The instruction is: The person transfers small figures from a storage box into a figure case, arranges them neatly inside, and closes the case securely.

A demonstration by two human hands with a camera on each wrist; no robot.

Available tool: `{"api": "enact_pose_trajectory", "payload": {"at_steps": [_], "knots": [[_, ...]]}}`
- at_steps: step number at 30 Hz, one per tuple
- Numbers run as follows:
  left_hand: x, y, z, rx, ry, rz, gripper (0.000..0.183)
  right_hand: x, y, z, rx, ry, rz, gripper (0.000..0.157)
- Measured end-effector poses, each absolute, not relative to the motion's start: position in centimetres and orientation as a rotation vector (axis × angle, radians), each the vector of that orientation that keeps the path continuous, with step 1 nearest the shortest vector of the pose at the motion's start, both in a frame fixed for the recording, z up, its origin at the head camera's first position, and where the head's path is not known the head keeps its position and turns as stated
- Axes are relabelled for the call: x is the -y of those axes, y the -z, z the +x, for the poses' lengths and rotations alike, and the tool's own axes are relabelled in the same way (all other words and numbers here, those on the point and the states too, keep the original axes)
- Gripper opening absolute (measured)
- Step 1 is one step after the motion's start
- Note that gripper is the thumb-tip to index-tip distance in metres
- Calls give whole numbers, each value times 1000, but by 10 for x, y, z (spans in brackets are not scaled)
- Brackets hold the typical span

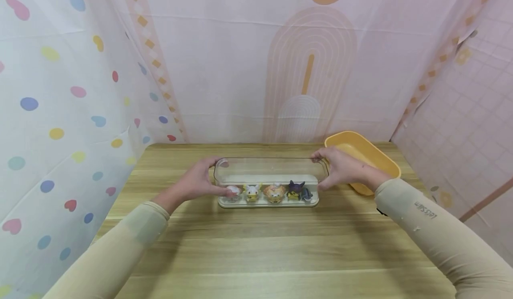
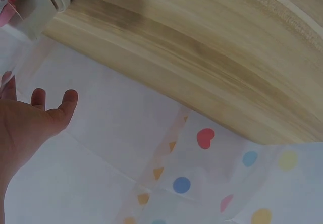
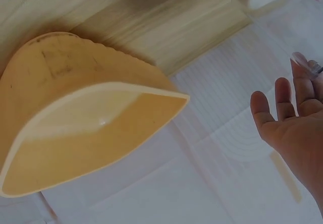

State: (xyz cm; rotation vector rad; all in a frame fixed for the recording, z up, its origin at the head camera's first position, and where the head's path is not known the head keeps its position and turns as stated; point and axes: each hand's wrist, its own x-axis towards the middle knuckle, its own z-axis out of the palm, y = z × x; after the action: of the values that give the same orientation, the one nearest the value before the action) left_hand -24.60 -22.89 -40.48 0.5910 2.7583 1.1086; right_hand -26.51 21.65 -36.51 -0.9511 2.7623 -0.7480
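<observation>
A clear plastic cover (image 1: 272, 167) is tilted above a long white tray (image 1: 267, 204) in the head view. My left hand (image 1: 200, 181) holds its left end, thumb in front and fingers behind. At the other end, my right hand (image 1: 340, 169) grips the cover the same way. Several small figurines stand in a row on the tray: a white-and-yellow one (image 1: 252, 193), an orange-and-cream one (image 1: 274, 193), a purple-eared one (image 1: 295, 189) and a dark grey one (image 1: 307, 195). The leftmost, pale figurine (image 1: 234, 193) is partly behind my left thumb.
An orange-yellow plastic bin (image 1: 376, 154) stands at the back right of the wooden table (image 1: 256, 254), partly behind my right forearm. Patterned cloth (image 1: 216, 76) hangs behind the table and along both sides.
</observation>
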Motion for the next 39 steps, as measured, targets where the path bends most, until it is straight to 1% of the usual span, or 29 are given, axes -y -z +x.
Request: {"api": "enact_pose_trajectory", "payload": {"at_steps": [4,17,27,39], "knots": [[229,410,-247,-2766,-1071,583,105,-216,368,-265,-2751,737,-948,83],[227,418,-246,-2793,-997,522,110,-215,374,-264,-2737,685,-905,87],[227,425,-244,-2802,-916,491,109,-213,386,-265,-2737,644,-912,91],[226,426,-246,-2811,-883,493,108,-211,383,-268,-2742,605,-888,89]]}}
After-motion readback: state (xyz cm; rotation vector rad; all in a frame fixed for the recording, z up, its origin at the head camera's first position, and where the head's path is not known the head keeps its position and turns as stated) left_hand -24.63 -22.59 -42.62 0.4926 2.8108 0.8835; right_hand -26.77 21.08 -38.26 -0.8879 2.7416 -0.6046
